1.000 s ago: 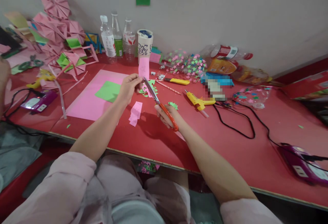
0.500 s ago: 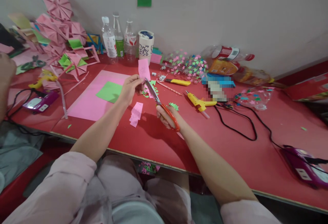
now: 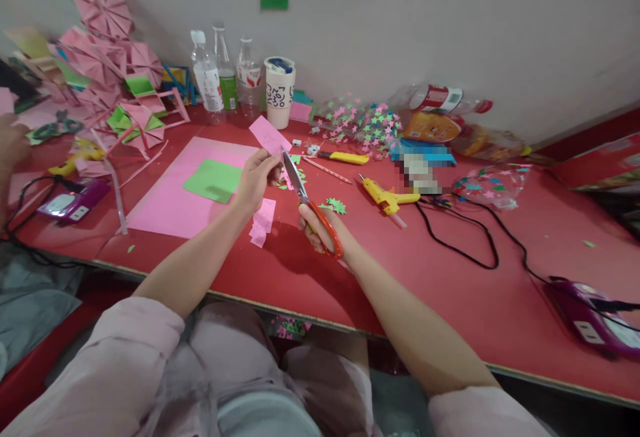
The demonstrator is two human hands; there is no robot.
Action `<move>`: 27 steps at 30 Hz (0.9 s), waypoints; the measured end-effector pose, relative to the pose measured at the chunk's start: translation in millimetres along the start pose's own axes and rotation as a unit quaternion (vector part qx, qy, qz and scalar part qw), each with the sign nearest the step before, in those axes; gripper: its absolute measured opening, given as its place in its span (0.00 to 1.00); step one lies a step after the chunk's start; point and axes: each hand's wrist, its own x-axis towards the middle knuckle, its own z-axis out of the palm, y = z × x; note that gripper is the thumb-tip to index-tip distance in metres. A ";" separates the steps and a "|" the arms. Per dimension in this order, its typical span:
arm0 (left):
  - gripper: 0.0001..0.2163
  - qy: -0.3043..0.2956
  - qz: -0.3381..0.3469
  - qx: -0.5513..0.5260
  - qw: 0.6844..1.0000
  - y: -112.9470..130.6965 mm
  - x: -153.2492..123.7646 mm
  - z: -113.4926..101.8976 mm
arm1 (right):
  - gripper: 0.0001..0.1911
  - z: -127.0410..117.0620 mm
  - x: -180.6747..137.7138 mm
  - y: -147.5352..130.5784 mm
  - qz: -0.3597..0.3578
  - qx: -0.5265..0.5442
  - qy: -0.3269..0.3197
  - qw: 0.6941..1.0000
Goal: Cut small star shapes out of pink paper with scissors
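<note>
My left hand (image 3: 257, 174) pinches the lower end of a small pink paper strip (image 3: 269, 134) that bears faint drawn lines. Closed round the orange handles of a pair of scissors (image 3: 323, 227) is my right hand (image 3: 313, 232). The blades point up and away, their tips at the strip's lower edge beside my left fingertips. Beneath the blades lie pink and green paper scraps (image 3: 296, 176). A cut pink paper piece (image 3: 263, 222) rests on the table below my left hand, and small green paper stars (image 3: 335, 206) lie past my right hand.
On the red table (image 3: 425, 277) lie a pink sheet (image 3: 160, 207) with a green paper (image 3: 213, 180) on it, a yellow cutter (image 3: 349, 158) and a yellow glue gun (image 3: 385, 196). Bottles (image 3: 207, 80) and a cup (image 3: 279, 94) stand behind. Another person's hand (image 3: 15, 140) is at the left edge.
The pink strip has turned from nearly upright to leaning left in my left hand. The scissors stay at its lower edge. The view has shifted slightly.
</note>
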 end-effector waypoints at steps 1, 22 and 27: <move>0.09 0.000 -0.001 -0.004 1.000 -0.3 0.1 0.2 | 0.26 -0.8 0.5 0.1 0.003 -0.004 -0.001 1.000; 0.10 -0.015 -0.014 -0.049 0.999 -5.5 2.8 -1.0 | 0.25 8.3 -3.8 -5.3 0.013 -0.010 0.031 0.999; 0.10 -0.037 -0.020 -0.040 0.998 -9.3 2.0 -1.4 | 0.24 9.3 -3.6 -3.4 0.013 0.001 0.032 0.999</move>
